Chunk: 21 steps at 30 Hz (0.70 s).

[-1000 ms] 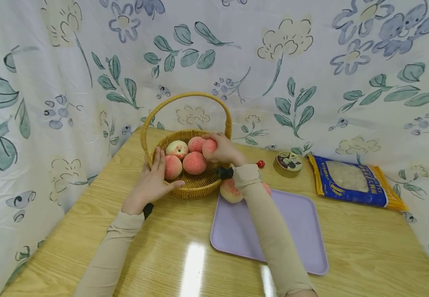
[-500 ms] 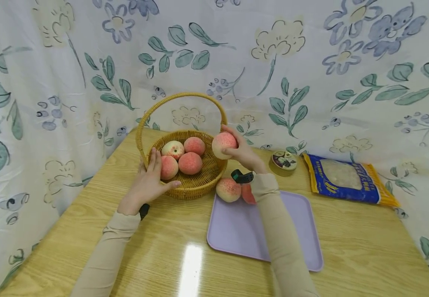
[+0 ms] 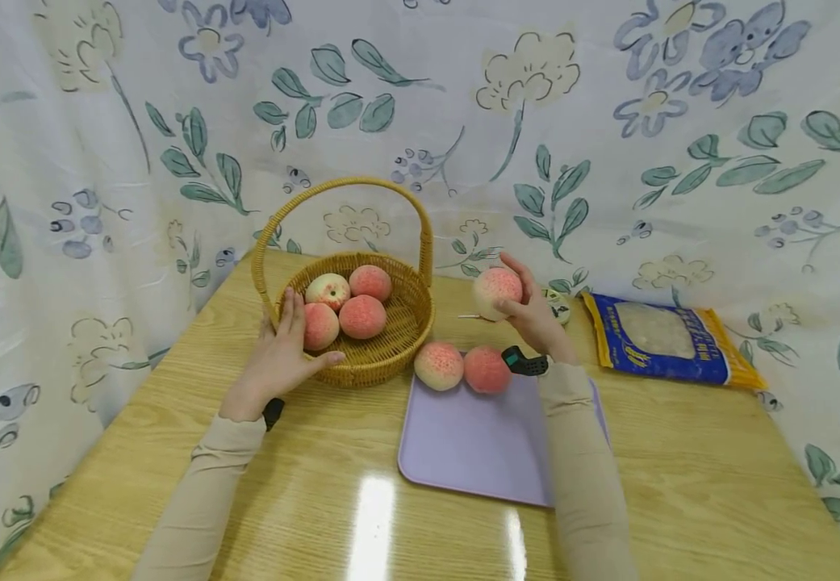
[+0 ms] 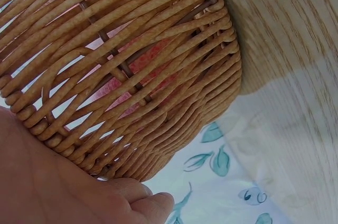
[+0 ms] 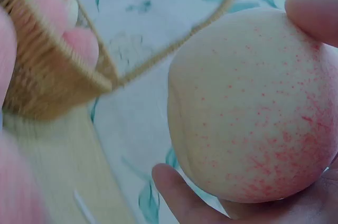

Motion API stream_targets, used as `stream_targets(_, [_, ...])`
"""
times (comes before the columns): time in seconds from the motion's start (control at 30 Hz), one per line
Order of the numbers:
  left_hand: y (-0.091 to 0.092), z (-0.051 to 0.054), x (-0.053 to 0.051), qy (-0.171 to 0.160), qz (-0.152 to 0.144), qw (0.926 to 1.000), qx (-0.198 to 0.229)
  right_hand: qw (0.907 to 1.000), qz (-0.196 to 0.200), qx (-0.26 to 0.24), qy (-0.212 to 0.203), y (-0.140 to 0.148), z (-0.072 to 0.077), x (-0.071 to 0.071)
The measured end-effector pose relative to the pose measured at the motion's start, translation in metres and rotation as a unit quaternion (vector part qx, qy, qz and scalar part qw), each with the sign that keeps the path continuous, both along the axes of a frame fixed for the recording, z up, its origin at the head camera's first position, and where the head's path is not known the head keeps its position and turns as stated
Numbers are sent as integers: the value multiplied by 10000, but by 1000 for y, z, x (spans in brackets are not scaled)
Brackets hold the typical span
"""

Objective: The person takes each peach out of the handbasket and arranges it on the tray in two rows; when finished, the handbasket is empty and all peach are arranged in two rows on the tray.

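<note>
Reference: head view, twelve o'clock pointing away from the person.

Right hand: thumb and fingers clamped round one round, cream-and-pink peach. The held peach lies at ten o'clock from the palm and appears raised off the table.

Controlling relation (judged): the flat, rectangular lilac tray lies at six o'clock from the held peach; the round, woven tan wicker basket lies between eight and nine o'clock. The right hand is the nearer hand to the tray. The held peach is nearly round, so no long axis should govern its orientation.

Left hand: at the basket's eight o'clock side, touching it, upper fingers extended and thumb spread along the near rim; no peach held.

Count:
- Peaches: seven. One in the right hand; four inside the basket; two, a speckled peach and a redder peach, side by side at the tray's twelve o'clock edge.
- Basket: one, with one arched handle.
- Tray: one.
- Blue-and-yellow plastic bag: one, at three o'clock from the right hand.
</note>
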<state>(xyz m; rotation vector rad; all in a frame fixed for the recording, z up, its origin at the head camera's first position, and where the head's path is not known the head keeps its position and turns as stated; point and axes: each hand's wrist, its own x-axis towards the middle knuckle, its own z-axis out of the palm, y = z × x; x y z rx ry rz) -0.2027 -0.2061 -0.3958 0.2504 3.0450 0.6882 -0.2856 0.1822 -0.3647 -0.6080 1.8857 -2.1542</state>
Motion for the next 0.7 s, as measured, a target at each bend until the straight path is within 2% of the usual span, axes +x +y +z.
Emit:
stream_targets(0.27, [-1, 0, 0, 11, -44, 10000, 41, 9981, -431, 417, -116, 46, -26, 20])
stream_targets(0.37, [-1, 0, -1, 39, -50, 10000, 17, 9977, -436, 511, -107, 59, -39, 27])
stream_targets(0.57, [-1, -1, -1, 50, -69, 10000, -13, 9967, -254, 675, 375, 79, -66, 34])
stream_targets(0.7, [0, -1, -1, 26, -72, 10000, -22, 9934, -212, 1021, 469, 84, -74, 37])
